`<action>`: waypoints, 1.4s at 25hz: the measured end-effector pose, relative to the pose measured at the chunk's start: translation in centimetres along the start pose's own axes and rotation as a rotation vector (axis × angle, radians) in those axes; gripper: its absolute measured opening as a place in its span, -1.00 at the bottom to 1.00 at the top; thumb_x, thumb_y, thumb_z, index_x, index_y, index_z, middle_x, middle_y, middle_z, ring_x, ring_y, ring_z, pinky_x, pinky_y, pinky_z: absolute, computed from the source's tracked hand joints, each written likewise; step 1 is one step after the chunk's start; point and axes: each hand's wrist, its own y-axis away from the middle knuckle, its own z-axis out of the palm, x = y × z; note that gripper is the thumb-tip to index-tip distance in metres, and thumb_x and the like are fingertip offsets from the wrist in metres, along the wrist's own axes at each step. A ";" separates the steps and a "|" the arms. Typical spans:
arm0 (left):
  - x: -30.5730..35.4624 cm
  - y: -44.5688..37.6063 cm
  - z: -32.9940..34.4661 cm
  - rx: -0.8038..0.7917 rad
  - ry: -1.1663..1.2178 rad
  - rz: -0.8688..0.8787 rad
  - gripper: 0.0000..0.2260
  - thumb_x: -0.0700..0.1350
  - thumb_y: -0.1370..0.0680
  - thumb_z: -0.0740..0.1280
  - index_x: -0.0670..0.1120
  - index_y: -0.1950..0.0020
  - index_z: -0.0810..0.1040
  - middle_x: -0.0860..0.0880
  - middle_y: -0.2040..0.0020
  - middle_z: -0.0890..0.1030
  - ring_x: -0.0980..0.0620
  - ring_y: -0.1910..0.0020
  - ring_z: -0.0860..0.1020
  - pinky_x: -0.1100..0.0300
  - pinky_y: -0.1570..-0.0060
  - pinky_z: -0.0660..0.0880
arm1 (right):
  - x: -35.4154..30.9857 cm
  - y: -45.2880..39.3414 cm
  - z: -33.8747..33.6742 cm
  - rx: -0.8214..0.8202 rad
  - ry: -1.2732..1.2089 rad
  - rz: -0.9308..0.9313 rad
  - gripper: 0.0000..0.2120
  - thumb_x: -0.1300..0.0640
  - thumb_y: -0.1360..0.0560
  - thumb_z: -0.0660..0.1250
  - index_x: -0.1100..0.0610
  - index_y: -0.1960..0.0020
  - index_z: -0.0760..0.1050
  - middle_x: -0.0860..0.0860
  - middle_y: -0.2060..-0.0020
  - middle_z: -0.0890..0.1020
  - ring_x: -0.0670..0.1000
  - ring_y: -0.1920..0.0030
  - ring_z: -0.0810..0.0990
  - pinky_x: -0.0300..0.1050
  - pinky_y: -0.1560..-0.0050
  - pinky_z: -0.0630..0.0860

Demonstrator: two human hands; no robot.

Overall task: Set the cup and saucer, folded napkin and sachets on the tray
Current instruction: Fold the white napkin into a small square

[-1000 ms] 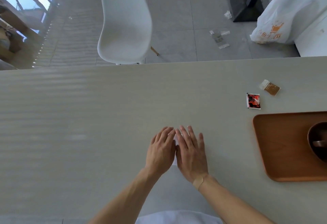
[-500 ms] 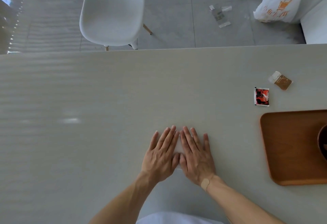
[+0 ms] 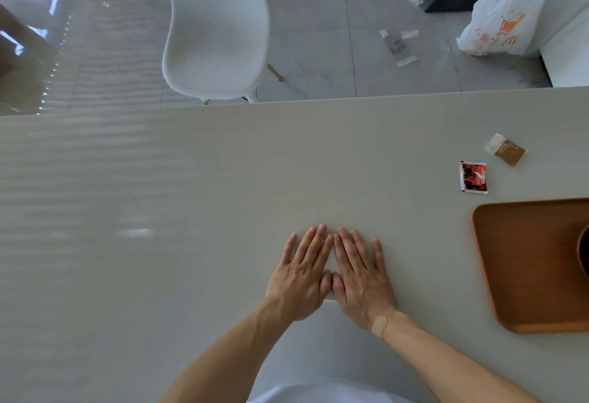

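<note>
Our left hand point(image 3: 301, 278) and right hand point(image 3: 361, 281) flat side by side, fingers straight, pressing the white napkin point(image 3: 331, 270) onto the worktop point(image 3: 191, 211), sachets point(image 3: 474, 177) beyond the tray point(image 3: 526, 262) at right

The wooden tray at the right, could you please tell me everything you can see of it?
The wooden tray is reddish-brown, with rounded corners and a low raised rim. It lies flat on the pale table, cut off by the picture's right edge. A dark round dish, only partly in view, sits in it. Neither hand touches it; the red sachet and brown sachet lie on the table beyond it.
</note>
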 end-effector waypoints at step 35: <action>3.8 4.9 -2.0 -0.025 0.702 -0.838 -0.38 0.16 -0.40 0.38 0.04 -0.40 0.27 -0.01 -0.23 0.50 -0.06 -0.17 0.55 0.12 0.05 0.44 | 0.3 -0.6 -5.2 -0.201 -0.212 0.159 -0.35 -0.01 -0.49 0.27 -0.05 -0.53 0.13 0.03 -0.38 0.37 0.12 -0.34 0.35 0.02 -0.27 0.39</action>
